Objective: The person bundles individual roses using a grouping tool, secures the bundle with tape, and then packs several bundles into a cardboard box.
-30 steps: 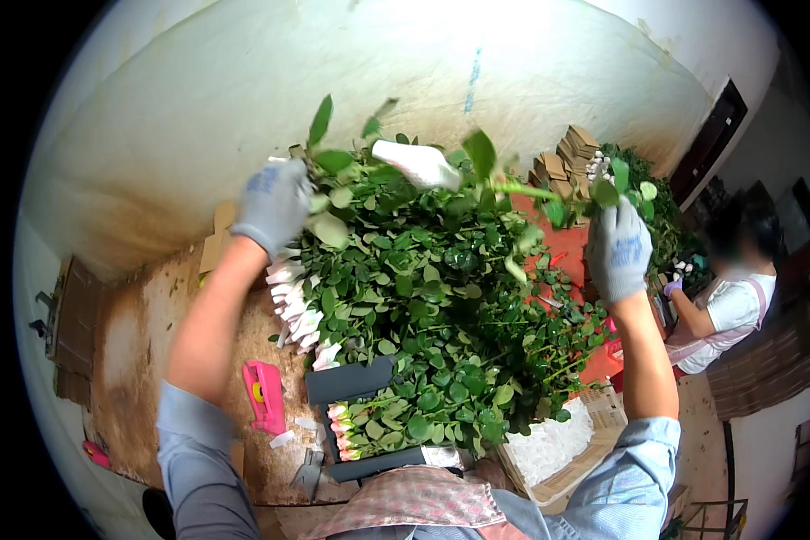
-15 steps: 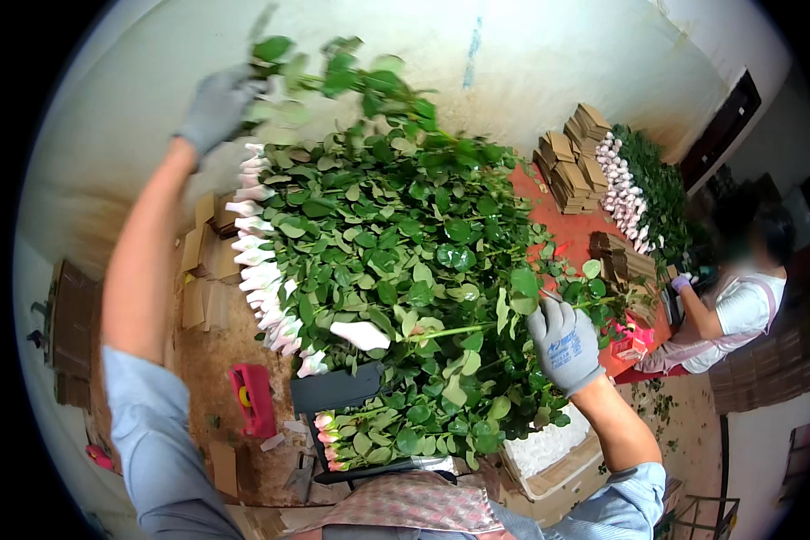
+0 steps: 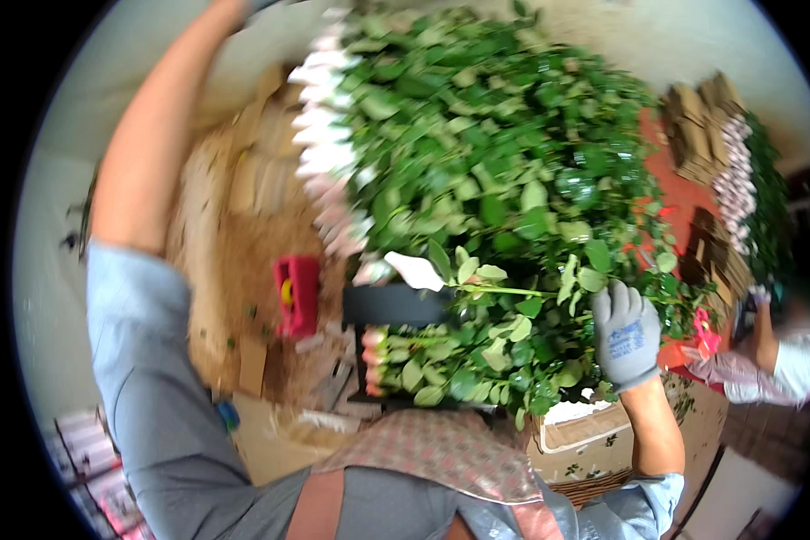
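Apparently the step in hand is placing a single rose — its white-wrapped head sits near the black flap, in front of the leafy pile. The right hand, fingers curled in, grips the far end of its stem. Only a sliver of the left hand shows at the top edge; I can't tell its opening or hold. The next move likely calls for a level stem — head clear of the flap.
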Tool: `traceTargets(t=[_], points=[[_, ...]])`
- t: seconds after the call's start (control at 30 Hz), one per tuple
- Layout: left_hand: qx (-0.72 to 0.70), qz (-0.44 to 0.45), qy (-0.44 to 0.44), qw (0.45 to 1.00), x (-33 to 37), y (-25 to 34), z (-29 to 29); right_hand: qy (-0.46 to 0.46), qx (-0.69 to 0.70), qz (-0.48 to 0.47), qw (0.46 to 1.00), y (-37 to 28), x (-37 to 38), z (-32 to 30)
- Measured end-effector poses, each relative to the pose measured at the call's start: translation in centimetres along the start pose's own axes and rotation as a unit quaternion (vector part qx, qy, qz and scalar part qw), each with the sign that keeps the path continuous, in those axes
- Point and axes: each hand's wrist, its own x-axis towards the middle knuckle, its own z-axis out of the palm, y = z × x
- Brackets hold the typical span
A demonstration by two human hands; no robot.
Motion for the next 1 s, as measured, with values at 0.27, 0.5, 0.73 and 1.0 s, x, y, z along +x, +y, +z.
traceTargets(t=[0.27,0.5,0.73,1.0], points=[[0.114,0.075,-0.049,0.989,-13.9,2.9,0.8,-0.045,0.028,-0.176,0.983,-7.6,1.0,0.7],[-0.049,0.08,-0.167,0.981,-35.9,4.8,-1.6,-0.119,0.025,-0.185,0.975,-11.4,2.2,4.7],[-0.1,-0.01,-0.188,0.977,-51.7,10.4,5.7,-0.187,-0.011,-0.147,0.971,-12.7,1.1,8.5],[0.033,0.034,-0.164,0.985,-52.1,12.2,10.6,-0.116,-0.071,-0.057,0.989,-14.9,1.9,6.4]])
